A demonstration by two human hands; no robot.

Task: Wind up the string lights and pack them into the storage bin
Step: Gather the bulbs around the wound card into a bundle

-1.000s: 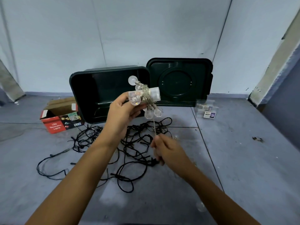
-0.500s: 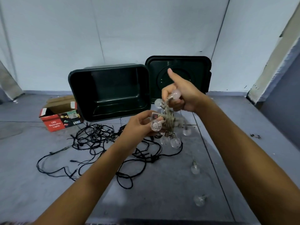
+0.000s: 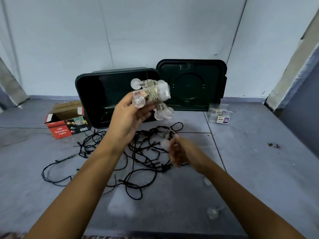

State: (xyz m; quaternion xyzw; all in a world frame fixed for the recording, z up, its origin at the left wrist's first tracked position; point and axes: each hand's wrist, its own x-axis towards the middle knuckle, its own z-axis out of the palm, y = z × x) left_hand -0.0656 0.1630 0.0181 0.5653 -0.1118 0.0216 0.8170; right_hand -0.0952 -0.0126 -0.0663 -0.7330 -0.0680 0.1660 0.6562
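My left hand (image 3: 128,116) holds up a wound bundle of clear globe string lights (image 3: 151,94) around a small white box, in front of the dark green storage bin (image 3: 89,100), which lies tipped toward me. My right hand (image 3: 181,152) is low and blurred above the floor, fingers curled around the thin wire with a bulb near it. Loose clear bulbs (image 3: 213,212) on the same string lie on the floor to the right. A tangle of black string lights (image 3: 146,152) is spread on the floor beneath both hands.
The bin's lid (image 3: 191,85) leans against the wall at the right of the bin. A red LED lights carton (image 3: 66,124) stands open at the left. A small clear packet (image 3: 220,113) lies right of the lid. A wall corner juts out at far right.
My right hand dropped from above the bundle down toward the floor, pulling the wire. My left hand lifted the bundle higher, in front of the bin.
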